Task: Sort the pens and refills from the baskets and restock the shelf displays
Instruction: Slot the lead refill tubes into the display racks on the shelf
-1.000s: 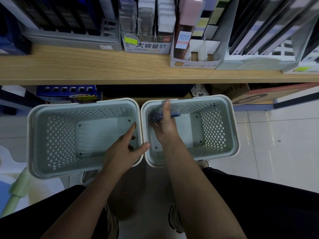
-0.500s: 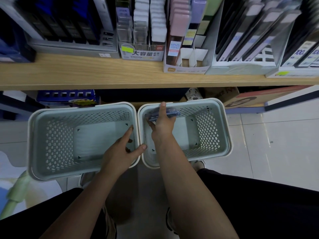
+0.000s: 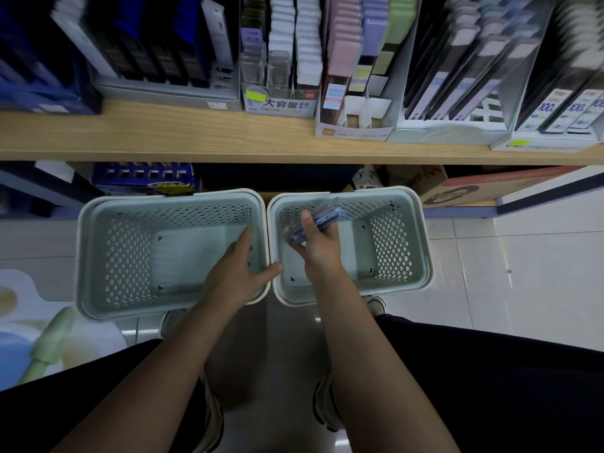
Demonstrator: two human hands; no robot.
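Observation:
Two pale green perforated baskets stand side by side on the floor below the shelf. My left hand (image 3: 240,271) rests on the right rim of the left basket (image 3: 98,256), fingers inside and thumb over the edge. Inside the right basket (image 3: 408,250), my right hand (image 3: 315,241) grips a small bundle of blue refill packs (image 3: 322,220) in clear wrapping. Apart from that bundle, both basket floors show bare. Above, the wooden shelf (image 3: 163,135) carries display boxes of pens and refills (image 3: 281,70).
Under the shelf sit a blue box (image 3: 140,178) on the left and a cardboard box (image 3: 434,188) on the right. White floor tiles stretch to the right of the baskets. A pale green handle (image 3: 52,344) lies at the lower left. My dark-clothed knees frame the bottom.
My right hand has lifted the refill packs slightly and turned them inside the right basket. The view has tilted up, showing more of the shelf. My left hand stays on the rim.

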